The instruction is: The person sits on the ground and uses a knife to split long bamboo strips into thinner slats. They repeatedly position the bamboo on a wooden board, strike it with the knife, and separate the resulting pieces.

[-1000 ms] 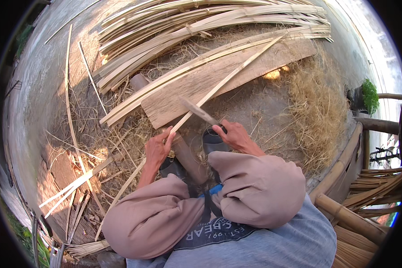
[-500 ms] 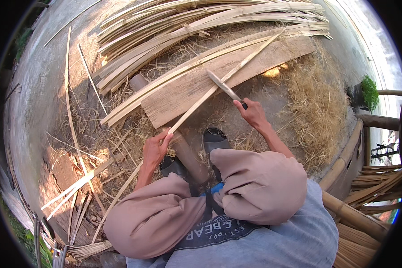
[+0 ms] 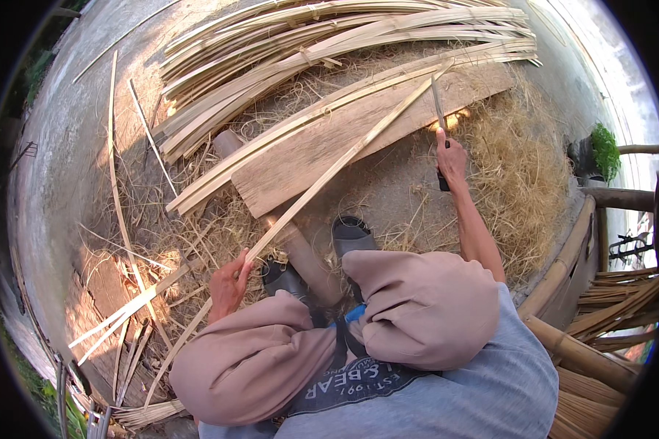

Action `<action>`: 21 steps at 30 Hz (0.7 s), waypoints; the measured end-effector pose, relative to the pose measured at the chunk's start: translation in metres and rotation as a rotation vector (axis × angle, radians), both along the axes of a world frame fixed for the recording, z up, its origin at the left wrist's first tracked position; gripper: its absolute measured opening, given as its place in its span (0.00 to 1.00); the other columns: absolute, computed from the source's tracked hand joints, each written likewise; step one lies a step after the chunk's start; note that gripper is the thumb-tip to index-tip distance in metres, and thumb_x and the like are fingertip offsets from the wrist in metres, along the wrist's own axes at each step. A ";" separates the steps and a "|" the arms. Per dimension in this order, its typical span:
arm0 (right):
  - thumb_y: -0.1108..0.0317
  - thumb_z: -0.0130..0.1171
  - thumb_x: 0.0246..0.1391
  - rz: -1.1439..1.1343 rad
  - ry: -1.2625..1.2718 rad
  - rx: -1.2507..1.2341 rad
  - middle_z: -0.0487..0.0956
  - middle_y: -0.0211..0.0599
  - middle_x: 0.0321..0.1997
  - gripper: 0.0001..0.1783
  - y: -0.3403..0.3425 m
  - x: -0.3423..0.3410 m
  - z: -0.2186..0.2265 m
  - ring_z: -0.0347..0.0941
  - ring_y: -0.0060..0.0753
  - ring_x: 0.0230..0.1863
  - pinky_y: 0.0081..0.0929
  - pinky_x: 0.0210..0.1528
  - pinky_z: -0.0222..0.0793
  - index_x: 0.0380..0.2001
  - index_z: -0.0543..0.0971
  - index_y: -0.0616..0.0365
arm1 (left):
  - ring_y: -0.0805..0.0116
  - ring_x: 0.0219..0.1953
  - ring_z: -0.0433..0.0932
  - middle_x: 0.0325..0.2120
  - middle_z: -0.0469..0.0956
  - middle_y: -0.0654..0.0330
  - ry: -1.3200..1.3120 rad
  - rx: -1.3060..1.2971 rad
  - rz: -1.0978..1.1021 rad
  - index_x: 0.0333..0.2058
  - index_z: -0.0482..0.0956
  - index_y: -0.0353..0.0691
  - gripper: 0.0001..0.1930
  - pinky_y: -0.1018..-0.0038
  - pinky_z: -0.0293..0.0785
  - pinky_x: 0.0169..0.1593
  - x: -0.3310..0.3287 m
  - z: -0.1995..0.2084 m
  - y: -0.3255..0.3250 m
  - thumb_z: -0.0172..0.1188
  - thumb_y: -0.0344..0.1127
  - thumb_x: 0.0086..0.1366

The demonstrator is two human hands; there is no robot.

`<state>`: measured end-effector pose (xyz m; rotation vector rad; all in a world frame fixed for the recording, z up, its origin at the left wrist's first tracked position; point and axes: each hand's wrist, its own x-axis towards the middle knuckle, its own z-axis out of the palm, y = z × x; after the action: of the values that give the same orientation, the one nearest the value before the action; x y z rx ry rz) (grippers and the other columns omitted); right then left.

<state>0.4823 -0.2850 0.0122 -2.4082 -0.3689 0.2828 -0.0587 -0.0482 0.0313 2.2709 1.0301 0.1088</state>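
My left hand (image 3: 229, 284) is closed around a long, pale bamboo strip (image 3: 326, 177). The strip slants from beside my left leg up across a wooden board (image 3: 300, 168), its far end near the board's upper right. In my right hand (image 3: 451, 158) is a knife (image 3: 438, 104), gripped by its dark handle, the blade pointing away from me. Its tip is close to the strip's far end; whether they touch I cannot tell. Two or more other strips (image 3: 252, 137) lie along the board's far edge.
A big pile of bamboo strips (image 3: 271, 62) lies beyond the board. Curly shavings (image 3: 520, 183) are heaped on the right. A round post (image 3: 307, 256) shows under the board, between my sandaled feet (image 3: 353, 233). Loose strips (image 3: 128, 307) lie at left, a bamboo rail (image 3: 575, 351) at right.
My right hand has swung the knife away and to the right, from the strip's middle to near its far end. My left hand has drawn back slightly toward me with the strip.
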 end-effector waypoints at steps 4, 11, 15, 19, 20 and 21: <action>0.33 0.53 0.66 0.468 0.047 -0.097 0.78 0.60 0.20 0.39 0.033 -0.121 -0.002 0.78 0.64 0.26 0.52 0.31 0.72 0.27 0.79 0.66 | 0.50 0.34 0.85 0.34 0.86 0.50 0.030 0.098 0.007 0.57 0.84 0.54 0.18 0.61 0.77 0.37 0.028 -0.007 -0.010 0.64 0.47 0.71; 0.34 0.54 0.66 0.406 -0.045 -0.086 0.78 0.61 0.21 0.37 0.023 -0.109 -0.021 0.79 0.65 0.28 0.53 0.32 0.73 0.29 0.80 0.64 | 0.52 0.27 0.82 0.27 0.82 0.54 0.000 0.194 -0.059 0.60 0.81 0.57 0.19 0.60 0.74 0.31 0.012 -0.010 -0.006 0.63 0.49 0.72; 0.34 0.54 0.66 0.259 -0.034 -0.116 0.78 0.59 0.21 0.37 0.030 -0.081 -0.002 0.79 0.65 0.28 0.53 0.32 0.73 0.27 0.78 0.64 | 0.51 0.28 0.81 0.30 0.84 0.51 0.058 0.185 0.000 0.59 0.83 0.55 0.19 0.60 0.74 0.33 0.015 -0.013 -0.012 0.64 0.46 0.71; 0.34 0.54 0.66 0.715 -0.090 -0.094 0.79 0.59 0.21 0.37 0.013 -0.165 -0.011 0.80 0.65 0.28 0.55 0.31 0.73 0.27 0.78 0.63 | 0.52 0.28 0.83 0.30 0.84 0.51 0.066 0.164 -0.038 0.58 0.83 0.53 0.19 0.61 0.75 0.33 0.037 -0.015 -0.008 0.64 0.45 0.71; 0.34 0.53 0.66 0.669 -0.090 -0.098 0.79 0.59 0.21 0.37 0.019 -0.153 -0.018 0.80 0.65 0.29 0.55 0.32 0.73 0.27 0.78 0.63 | 0.53 0.29 0.84 0.31 0.85 0.51 0.109 0.151 -0.013 0.58 0.83 0.52 0.18 0.62 0.76 0.33 0.024 -0.004 -0.008 0.64 0.45 0.72; 0.33 0.53 0.66 0.594 -0.086 -0.108 0.79 0.59 0.21 0.37 0.017 -0.138 -0.027 0.81 0.65 0.29 0.55 0.32 0.73 0.27 0.78 0.63 | 0.54 0.30 0.84 0.31 0.85 0.50 0.157 0.123 -0.014 0.58 0.83 0.51 0.18 0.62 0.76 0.34 0.015 0.003 -0.009 0.64 0.45 0.72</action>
<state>0.3444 -0.2680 -0.0149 -2.3673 -1.1346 0.4688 -0.0441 -0.0571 0.0339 2.4285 1.1148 -0.0126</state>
